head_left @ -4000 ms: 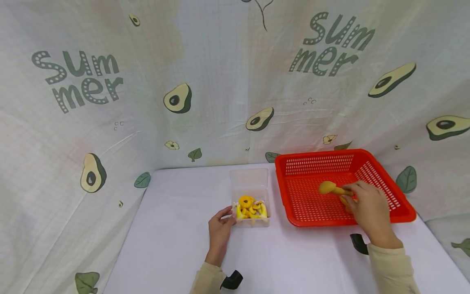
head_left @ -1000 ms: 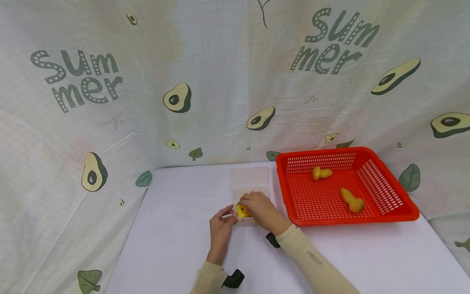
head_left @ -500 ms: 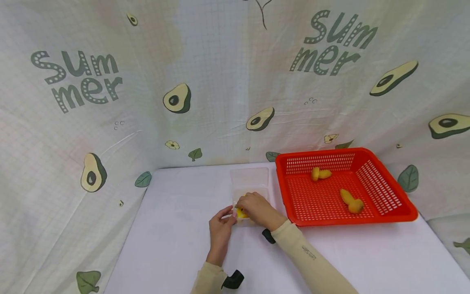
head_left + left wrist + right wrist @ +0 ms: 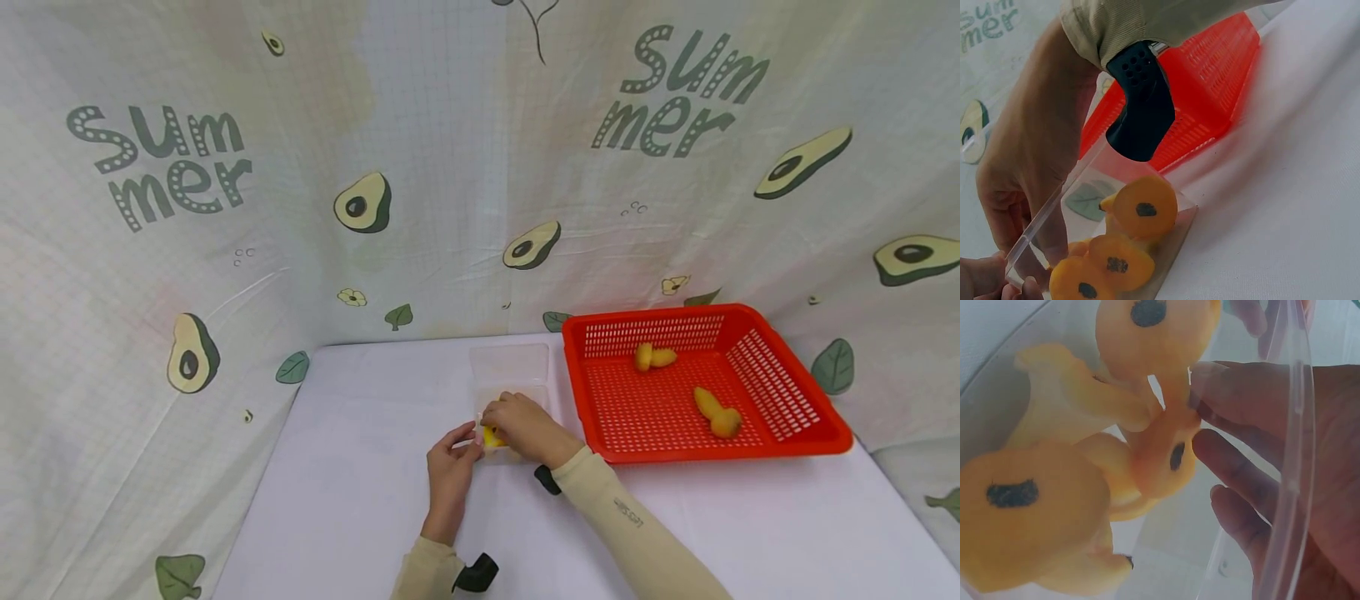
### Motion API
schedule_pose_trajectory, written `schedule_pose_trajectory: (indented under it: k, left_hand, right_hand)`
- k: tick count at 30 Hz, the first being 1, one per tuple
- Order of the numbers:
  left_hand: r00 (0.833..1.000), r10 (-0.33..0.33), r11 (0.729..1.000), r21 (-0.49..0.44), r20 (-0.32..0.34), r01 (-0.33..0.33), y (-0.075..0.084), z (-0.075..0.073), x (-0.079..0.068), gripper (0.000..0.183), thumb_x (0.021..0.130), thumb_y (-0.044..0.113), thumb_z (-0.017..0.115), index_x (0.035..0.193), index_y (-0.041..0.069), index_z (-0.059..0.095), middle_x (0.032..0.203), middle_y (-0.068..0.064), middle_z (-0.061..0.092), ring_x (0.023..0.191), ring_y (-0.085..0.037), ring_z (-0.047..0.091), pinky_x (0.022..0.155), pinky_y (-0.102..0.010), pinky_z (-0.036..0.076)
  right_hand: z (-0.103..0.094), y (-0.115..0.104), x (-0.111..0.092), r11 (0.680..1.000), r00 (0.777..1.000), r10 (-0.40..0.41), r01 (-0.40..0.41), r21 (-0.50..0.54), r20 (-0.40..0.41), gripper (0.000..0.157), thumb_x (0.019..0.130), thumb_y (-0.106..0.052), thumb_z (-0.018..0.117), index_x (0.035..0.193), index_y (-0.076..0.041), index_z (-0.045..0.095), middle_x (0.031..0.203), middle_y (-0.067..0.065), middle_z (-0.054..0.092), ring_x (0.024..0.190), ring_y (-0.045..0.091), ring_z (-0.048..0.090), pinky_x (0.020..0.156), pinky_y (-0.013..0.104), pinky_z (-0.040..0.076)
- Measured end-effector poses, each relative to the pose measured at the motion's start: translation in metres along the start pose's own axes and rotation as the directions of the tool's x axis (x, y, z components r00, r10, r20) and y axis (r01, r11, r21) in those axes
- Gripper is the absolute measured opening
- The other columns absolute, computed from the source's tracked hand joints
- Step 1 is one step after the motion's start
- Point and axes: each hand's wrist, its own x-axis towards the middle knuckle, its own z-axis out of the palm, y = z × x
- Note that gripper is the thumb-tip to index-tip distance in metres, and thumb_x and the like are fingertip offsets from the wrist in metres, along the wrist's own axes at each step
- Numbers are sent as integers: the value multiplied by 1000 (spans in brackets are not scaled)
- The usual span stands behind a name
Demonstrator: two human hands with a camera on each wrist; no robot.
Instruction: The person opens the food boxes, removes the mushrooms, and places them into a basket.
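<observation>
A clear plastic box [image 4: 512,455] with its lid [image 4: 510,363] folded back holds several yellow toy mushrooms [image 4: 1134,265], each with a dark patch. My left hand [image 4: 452,471] pinches the box's left edge between thumb and fingers; in the left wrist view its fingertips [image 4: 985,275] are at the rim. My right hand [image 4: 528,427] reaches down into the box from the right. Seen through the wall in the right wrist view, its thumb and fingers [image 4: 1229,456] close at the stem of one mushroom [image 4: 1163,456]. From the head, this hand hides most of the contents.
A red perforated basket [image 4: 600,433] stands to the right of the box. Two yellow mushroom shapes lie in it, one near the back [image 4: 654,357] and another towards the front right [image 4: 717,412]. A printed cloth [image 4: 442,167] hangs behind the white table [image 4: 352,467].
My right hand let go of a yellow mushroom in the basket and moved left into the box. Over the last half second it has barely moved. My left hand stayed at the box.
</observation>
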Motion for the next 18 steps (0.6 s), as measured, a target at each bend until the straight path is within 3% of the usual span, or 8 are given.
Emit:
schedule_pose_trajectory:
  k: [8,18]
  left_hand:
    - [1000,-3,1000,9,3,3,6,0,-5,30,82,-3,66,111,-7,63,101,-20,58,79,-26,63,72,-34,56]
    - [1000,4,1000,-14,12,-4,6,-1,-5,30,82,-2,66,111,-8,62,101,-20,59,80,-29,63,71,-30,56]
  right_hand:
    - [2,0,2,999,1000,-3,2,-33,-11,19,79,-5,71,97,-11,74,92,1,58,84,16,54,74,23,49]
    - [0,-2,3,994,997,73,-72,-76,3,16,75,-5,74,90,-11,75,86,0,55,76,16,49,66,22,45]
